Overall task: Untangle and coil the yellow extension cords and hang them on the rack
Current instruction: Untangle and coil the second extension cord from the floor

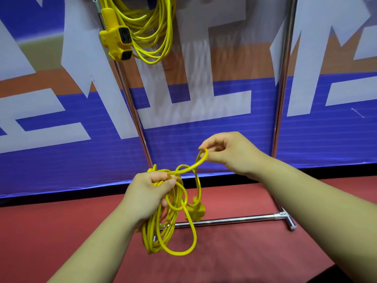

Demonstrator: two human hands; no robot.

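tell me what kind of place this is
Probably an event or exhibition hall: a large printed banner as backdrop, a red floor, and a metal rack with a coiled yellow cord hung on it.

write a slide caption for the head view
Left hand grips a coiled yellow cord while the right hand pinches a loop of it; another coil hangs on the rack.

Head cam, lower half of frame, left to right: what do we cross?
left hand gripping the yellow cord coil → dangling socket block → right hand pinching a loop of that cord → rack's right upright → T-joint foot
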